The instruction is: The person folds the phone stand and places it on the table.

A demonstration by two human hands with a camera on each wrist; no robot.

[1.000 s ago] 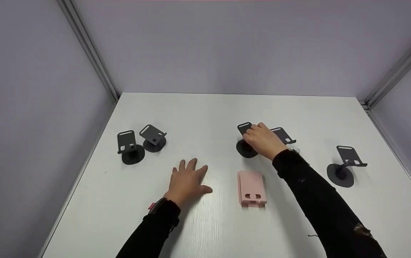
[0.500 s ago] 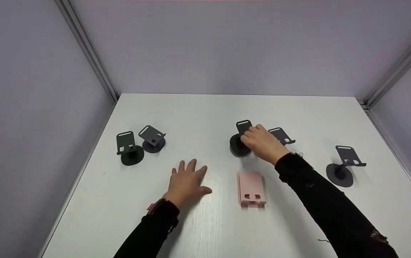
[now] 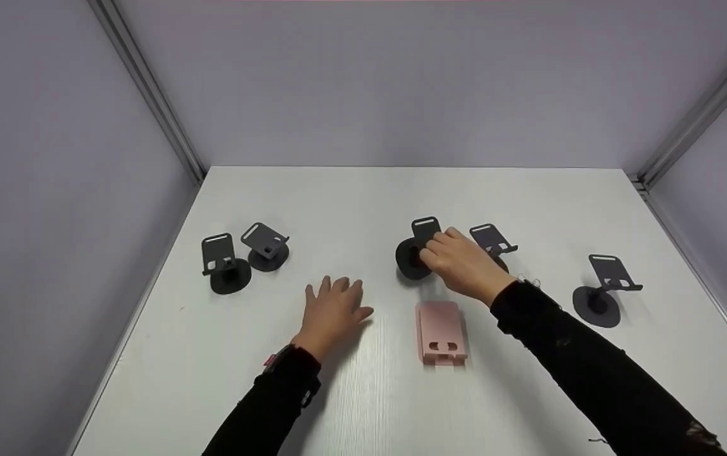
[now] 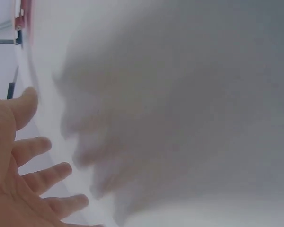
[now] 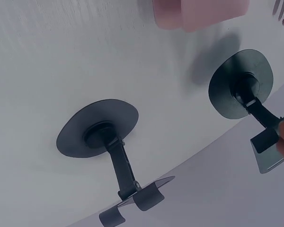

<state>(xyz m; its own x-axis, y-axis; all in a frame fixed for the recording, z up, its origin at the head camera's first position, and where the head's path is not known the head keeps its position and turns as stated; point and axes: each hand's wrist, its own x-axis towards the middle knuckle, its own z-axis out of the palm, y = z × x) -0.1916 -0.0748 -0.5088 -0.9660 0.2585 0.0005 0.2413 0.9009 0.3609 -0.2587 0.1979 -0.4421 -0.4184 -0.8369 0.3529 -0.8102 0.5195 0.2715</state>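
Note:
In the head view my right hand [image 3: 465,266] grips a dark phone stand [image 3: 410,259] by its upright, below the slotted plate. The right wrist view shows this stand's round base [image 5: 241,85] tilted, its shadow set off to one side on the table. Just right of it is a second dark phone stand [image 3: 489,237], partly behind the hand. A folded pink phone stand [image 3: 441,326] lies in front of the right hand. My left hand [image 3: 330,316] hovers palm down with fingers spread, holding nothing; the left wrist view shows its shadow below the fingers [image 4: 45,179].
Two dark phone stands, one nearer [image 3: 227,272] and one farther back [image 3: 267,246], stand close together on the left. Another dark phone stand [image 3: 598,305] stands far right. The white table [image 3: 338,196] is bounded by grey panels [image 3: 389,82] at back and sides.
My right hand has carried the gripped phone stand to the left, away from its neighbour, and its base has tilted. The left hand has risen slightly with its fingers a little closer together.

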